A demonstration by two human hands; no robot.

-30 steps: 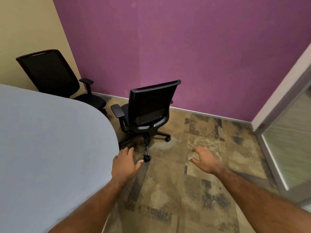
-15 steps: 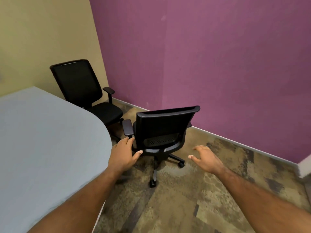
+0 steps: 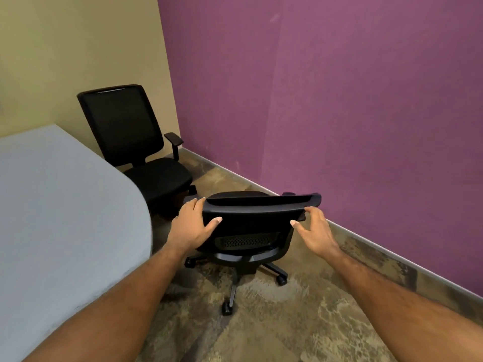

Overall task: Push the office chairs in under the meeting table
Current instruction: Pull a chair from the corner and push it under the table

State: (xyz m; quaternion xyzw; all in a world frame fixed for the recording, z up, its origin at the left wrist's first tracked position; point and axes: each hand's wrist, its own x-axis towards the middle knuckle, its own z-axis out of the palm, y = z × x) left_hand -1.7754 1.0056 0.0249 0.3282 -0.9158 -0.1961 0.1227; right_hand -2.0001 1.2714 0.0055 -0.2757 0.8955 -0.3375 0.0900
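Observation:
A black mesh office chair (image 3: 251,226) stands on the carpet with its backrest toward me, a short way right of the grey meeting table (image 3: 65,218). My left hand (image 3: 192,227) grips the backrest's top left corner, fingers over the rim and thumb on the back face. My right hand (image 3: 315,232) is at the top right corner with fingers spread, thumb tip on the back face and fingertips at the edge. A second black office chair (image 3: 125,126) stands in the room's corner, its seat partly hidden by the table's rounded end.
A purple wall (image 3: 339,113) with a baseboard runs close behind the near chair. A beige wall (image 3: 78,43) stands behind the far chair. Patterned brown carpet (image 3: 300,322) covers the floor on my right.
I have stepped closer to the near chair. Both hands rose from hovering in the air to its backrest, and the left hand closed on the top left corner.

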